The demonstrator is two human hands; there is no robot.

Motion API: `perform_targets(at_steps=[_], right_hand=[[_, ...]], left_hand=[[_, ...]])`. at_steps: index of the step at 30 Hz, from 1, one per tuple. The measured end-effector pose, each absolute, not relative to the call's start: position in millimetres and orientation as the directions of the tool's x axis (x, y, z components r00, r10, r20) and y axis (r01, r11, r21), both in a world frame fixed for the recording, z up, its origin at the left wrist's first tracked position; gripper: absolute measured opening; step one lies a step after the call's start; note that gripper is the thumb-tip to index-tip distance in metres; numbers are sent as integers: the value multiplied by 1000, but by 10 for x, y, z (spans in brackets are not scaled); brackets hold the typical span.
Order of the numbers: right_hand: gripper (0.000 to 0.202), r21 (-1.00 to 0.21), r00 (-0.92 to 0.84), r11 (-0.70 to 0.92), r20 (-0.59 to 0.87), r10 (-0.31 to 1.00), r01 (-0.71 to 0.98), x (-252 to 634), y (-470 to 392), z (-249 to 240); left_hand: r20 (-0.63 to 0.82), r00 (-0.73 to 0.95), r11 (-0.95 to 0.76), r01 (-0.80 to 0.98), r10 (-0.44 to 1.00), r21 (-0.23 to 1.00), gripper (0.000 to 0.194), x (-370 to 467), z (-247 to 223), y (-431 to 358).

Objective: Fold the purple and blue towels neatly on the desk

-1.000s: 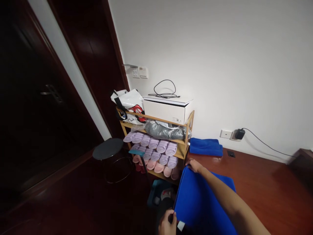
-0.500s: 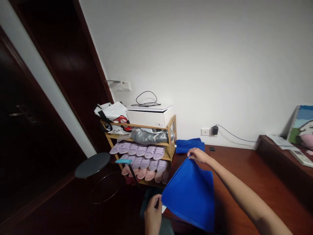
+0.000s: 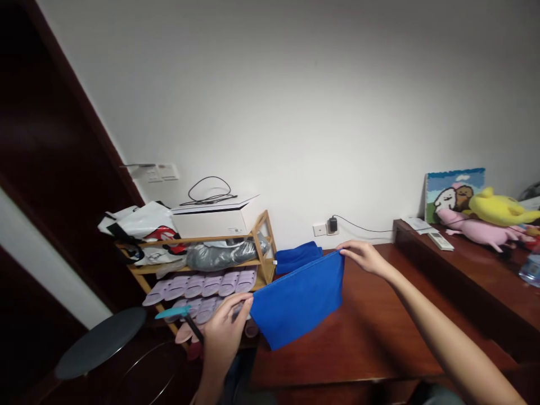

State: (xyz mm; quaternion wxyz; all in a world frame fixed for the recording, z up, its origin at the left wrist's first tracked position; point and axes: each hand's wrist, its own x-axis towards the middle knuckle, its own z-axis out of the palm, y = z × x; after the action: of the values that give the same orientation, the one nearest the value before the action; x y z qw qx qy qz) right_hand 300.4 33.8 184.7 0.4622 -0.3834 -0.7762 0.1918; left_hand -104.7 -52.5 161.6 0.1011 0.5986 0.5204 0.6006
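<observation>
A blue cloth hangs stretched between my two hands above the brown wooden desk. My left hand pinches its upper left corner between thumb and fingers. At the upper right corner, my right hand has its fingertips closed on the edge. The lower part of the cloth droops toward the desktop. Behind it, a folded blue cloth lies at the desk's back left corner, close to the wall and the shoe rack.
A wooden shoe rack with purple and pink slippers stands left of the desk. On it sit a white box, a cable and a bag. A round stool is lower left. Plush toys lie on the raised right ledge.
The view has turned right. My left hand has risen, and the cloth's upper edge is now less steep, with the cloth facing me and hanging over the desk.
</observation>
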Motion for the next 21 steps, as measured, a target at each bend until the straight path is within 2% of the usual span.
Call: perform_targets(at_steps=[4, 8, 13, 17, 21], right_hand=[[39, -707, -123, 579, 585, 801, 406, 3132, 83, 1901], [47, -774, -8, 514, 551, 835, 370, 3294, -158, 1931], [54, -827, 40, 433, 478, 878, 358, 3525, -486, 1949], [52, -831, 91, 407, 472, 877, 379, 3662, -722, 1973], [53, -839, 181, 356, 458, 870, 412, 3820, -932, 1972]], left_hand=[[625, -191, -501, 443, 757, 743, 37, -889, 1844, -524], [533, -159, -472, 304, 831, 827, 39, -745, 1921, -574], [438, -95, -415, 192, 894, 889, 37, -686, 1898, -608], [404, 22, -403, 151, 914, 903, 34, -686, 1898, -626], [394, 253, -423, 70, 884, 904, 25, -617, 1895, -763]])
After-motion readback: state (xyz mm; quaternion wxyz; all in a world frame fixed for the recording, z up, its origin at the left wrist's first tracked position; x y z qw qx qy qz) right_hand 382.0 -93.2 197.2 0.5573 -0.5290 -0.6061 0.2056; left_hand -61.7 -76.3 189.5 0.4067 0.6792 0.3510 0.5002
